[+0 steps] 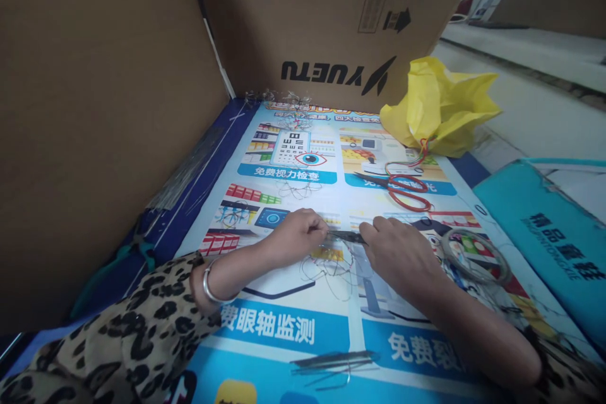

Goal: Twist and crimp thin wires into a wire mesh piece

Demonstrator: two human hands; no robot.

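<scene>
My left hand (303, 233) is closed in a pinch on a thin wire piece, near the middle of the printed poster sheet (326, 341). Dark, slim-nosed pliers (348, 236) are gripped in my right hand (400, 249), their jaws pointing left at the left fingertips. A tangle of bent thin wire (331, 268) hangs or lies just below the two hands; whether it is joined to the pinched wire I cannot tell. The pliers' handles are hidden inside my right palm.
Red-handled scissors (409, 196) lie beyond my right hand, near a yellow bag (438, 107). A wire coil (476, 255) is at right, beside a teal box (544, 233). Short dark wires (334, 360) lie in front. Cardboard (312, 19) walls the back and left.
</scene>
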